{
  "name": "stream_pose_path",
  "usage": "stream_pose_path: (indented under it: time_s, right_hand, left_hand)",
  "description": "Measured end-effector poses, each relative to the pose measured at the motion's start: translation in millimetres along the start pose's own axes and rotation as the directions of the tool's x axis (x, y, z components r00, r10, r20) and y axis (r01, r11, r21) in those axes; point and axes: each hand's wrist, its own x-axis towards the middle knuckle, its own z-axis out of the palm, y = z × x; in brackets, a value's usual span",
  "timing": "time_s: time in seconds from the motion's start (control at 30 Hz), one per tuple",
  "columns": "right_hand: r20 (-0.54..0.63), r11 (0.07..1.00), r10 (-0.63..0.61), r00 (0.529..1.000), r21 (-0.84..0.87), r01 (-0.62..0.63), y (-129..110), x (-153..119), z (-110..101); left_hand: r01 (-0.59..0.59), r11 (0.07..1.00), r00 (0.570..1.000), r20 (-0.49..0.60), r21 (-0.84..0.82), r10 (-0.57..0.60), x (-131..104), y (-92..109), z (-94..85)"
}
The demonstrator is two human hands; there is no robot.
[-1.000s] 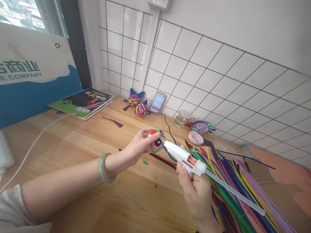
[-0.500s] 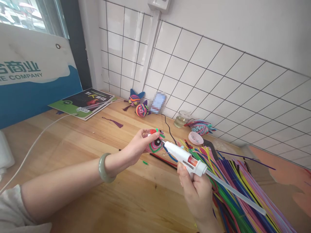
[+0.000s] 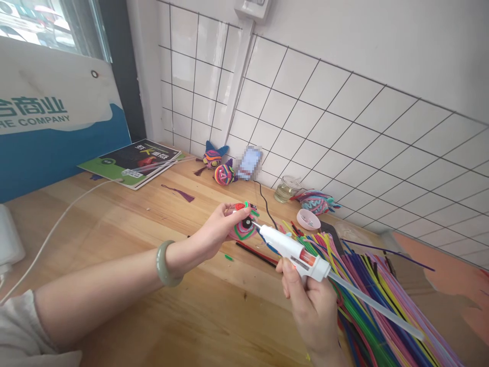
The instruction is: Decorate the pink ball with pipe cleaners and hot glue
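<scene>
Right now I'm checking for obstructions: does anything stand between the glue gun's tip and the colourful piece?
Nothing visible: the glue gun in the right hand points at the black eye on the colourful piece; the left thumb lies beside, not between.

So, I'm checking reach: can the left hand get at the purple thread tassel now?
Probably yes, after letting go: the left hand holds a multicoloured rounded ornament, but nothing visible blocks the purple thread tassel.

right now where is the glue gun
In the head view, right of centre, the glue gun is gripped in the right hand, its tip by the colourful craft piece held in the left hand.
</scene>
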Motion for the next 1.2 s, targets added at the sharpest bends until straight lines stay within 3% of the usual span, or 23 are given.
stream_pose_path:
  time_s: [0.2,0.3,0.43,0.5,0.6,0.67,0.77,0.8,0.83,0.9,0.93,0.97,1.0,1.07,1.2]
  right_hand:
    - [0.006,0.975,0.152,0.988,0.166,-0.151,2,-4,0]
    - [0.095,0.903,0.226,0.970,0.353,-0.245,7,-5,-1]
    - [0.283,0.753,0.219,0.934,0.559,-0.347,21,0,-6]
    - [0.443,0.704,0.188,0.877,0.562,-0.435,28,3,-9]
    - [0.681,0.725,0.177,0.710,0.398,-0.563,36,6,-8]
    - [0.760,0.776,0.237,0.606,0.227,-0.589,37,6,-3]
    - [0.784,0.843,0.323,0.530,0.016,-0.537,35,4,9]
    - [0.772,0.869,0.341,0.536,-0.042,-0.492,35,3,14]
    - [0.746,0.905,0.343,0.571,-0.100,-0.414,35,2,17]
    - [0.627,0.959,0.267,0.732,-0.245,-0.140,36,0,22]
    - [0.540,0.942,0.165,0.825,-0.334,0.030,36,-1,23]
    - [0.460,0.887,0.030,0.887,-0.421,0.188,36,-2,24]
    - [0.400,0.816,-0.111,0.910,-0.486,0.313,35,-3,23]
    - [0.327,0.729,-0.325,0.887,-0.511,0.456,28,-6,21]
    - [0.151,0.739,-0.558,0.816,-0.356,0.572,8,-8,15]
  left_hand:
    - [0.000,1.000,1.000,-0.024,0.015,0.000,1,5,-2.5]
    - [-0.003,1.000,0.999,-0.036,0.012,0.003,4,7,-5.4]
    - [-0.026,1.000,0.997,-0.076,-0.004,0.026,12,12,-10.8]
    - [-0.045,0.998,0.996,-0.084,-0.035,0.042,15,15,-13.4]
    - [-0.083,0.993,0.995,-0.063,-0.085,0.078,17,21,-15.3]
    - [-0.101,0.990,0.995,-0.031,-0.097,0.098,16,23,-15.2]
    - [-0.093,0.993,0.995,-0.045,-0.066,0.090,13,23,-14.0]
    - [-0.083,0.995,0.995,-0.062,-0.052,0.080,12,22,-13.7]
    - [-0.074,0.997,0.995,-0.076,-0.037,0.071,12,20,-13.3]
    - [-0.062,0.998,0.994,-0.086,-0.011,0.060,10,17,-12.5]
    - [-0.059,0.998,0.995,-0.085,0.004,0.059,9,16,-11.9]
    - [-0.060,0.998,0.995,-0.082,0.020,0.062,8,15,-11.0]
    - [-0.061,0.997,0.995,-0.080,0.039,0.064,7,14,-10.0]
    - [-0.060,0.995,0.995,-0.073,0.086,0.066,3,12,-6.9]
    - [-0.070,0.981,0.997,-0.029,0.184,0.076,-3,6,1.2]
